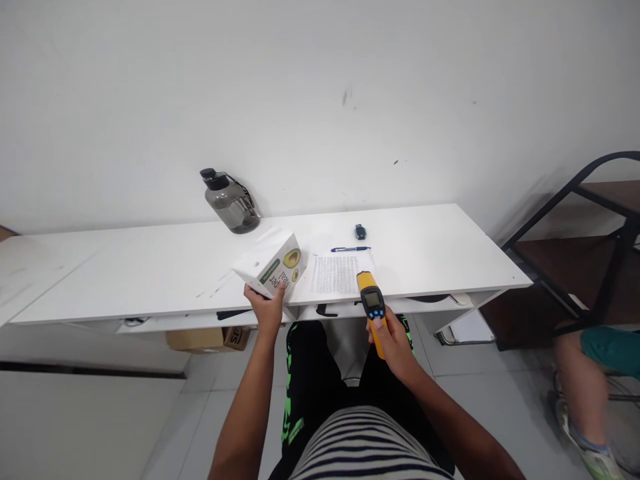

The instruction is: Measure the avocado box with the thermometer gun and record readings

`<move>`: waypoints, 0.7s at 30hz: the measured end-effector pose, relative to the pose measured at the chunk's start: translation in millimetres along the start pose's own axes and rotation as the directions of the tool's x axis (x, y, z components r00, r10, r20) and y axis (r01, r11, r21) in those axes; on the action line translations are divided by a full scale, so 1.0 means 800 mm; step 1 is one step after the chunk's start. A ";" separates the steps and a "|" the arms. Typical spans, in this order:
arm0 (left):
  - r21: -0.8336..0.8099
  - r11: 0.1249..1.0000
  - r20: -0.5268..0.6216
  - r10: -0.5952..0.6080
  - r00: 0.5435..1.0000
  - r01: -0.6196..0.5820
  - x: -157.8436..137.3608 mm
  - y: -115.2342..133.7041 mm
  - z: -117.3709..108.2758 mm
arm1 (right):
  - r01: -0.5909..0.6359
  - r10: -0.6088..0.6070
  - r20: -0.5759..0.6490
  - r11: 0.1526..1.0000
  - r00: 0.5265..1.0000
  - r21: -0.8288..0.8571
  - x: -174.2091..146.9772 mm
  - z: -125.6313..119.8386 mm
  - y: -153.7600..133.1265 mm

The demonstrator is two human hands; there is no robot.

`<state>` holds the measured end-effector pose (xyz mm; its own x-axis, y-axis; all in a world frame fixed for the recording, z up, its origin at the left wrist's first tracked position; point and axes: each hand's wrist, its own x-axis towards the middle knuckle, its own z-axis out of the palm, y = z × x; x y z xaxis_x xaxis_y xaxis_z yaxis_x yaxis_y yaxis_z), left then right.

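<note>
My left hand (269, 308) is closed on the lower edge of a white box (277, 267) printed with avocados and the word "Meal". The box is tilted over the desk's front part. In my right hand (393, 340) is a yellow and black infrared thermometer (373, 303), its small screen and blue buttons facing up. My thumb lies near the buttons. Between the two hands a sheet of paper (337, 273) covered with handwriting lies on the white desk (425, 247). A blue pen (351, 249) rests at the sheet's top edge, and a small dark watch-like device (360, 232) sits behind it.
A grey water bottle (233, 203) stands by the wall at the back left. Beneath the desk are a shelf with dark items and a cardboard box (207, 339). To the right stands a black-framed rack (575, 260), with another person's leg (583, 387) near it.
</note>
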<state>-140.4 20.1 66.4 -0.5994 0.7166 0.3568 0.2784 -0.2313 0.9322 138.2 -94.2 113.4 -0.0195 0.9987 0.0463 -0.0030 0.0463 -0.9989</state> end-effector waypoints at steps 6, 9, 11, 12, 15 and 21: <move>-0.013 1.000 0.004 0.013 1.000 -0.013 0.000 -0.001 0.000 | 0.004 -0.004 0.006 1.000 1.000 -0.017 0.000 0.001 0.001; -0.015 1.000 0.005 0.015 1.000 -0.015 0.001 -0.001 0.000 | 0.003 -0.002 0.014 1.000 1.000 -0.018 0.000 0.002 0.000; -0.011 1.000 0.003 0.017 1.000 -0.017 0.001 -0.002 0.000 | -0.003 0.004 0.017 1.000 1.000 -0.014 0.000 0.003 0.000; -0.008 1.000 0.002 0.019 1.000 -0.019 0.001 -0.002 0.000 | -0.005 0.005 0.016 1.000 1.000 -0.013 0.000 0.003 0.000; -0.003 1.000 0.004 0.016 1.000 -0.016 0.001 -0.003 0.000 | -0.004 0.004 0.010 1.000 1.000 -0.021 0.000 0.003 0.001; -0.008 1.000 0.011 0.017 1.000 -0.016 0.001 -0.004 -0.001 | -0.009 0.010 0.014 0.999 1.000 -0.032 0.002 0.005 0.003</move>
<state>-142.3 21.0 63.5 -0.5868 0.7195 0.3715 0.2824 -0.2482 0.9266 134.2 -92.6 110.8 -0.0333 0.9988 0.0365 0.0288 0.0375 -0.9989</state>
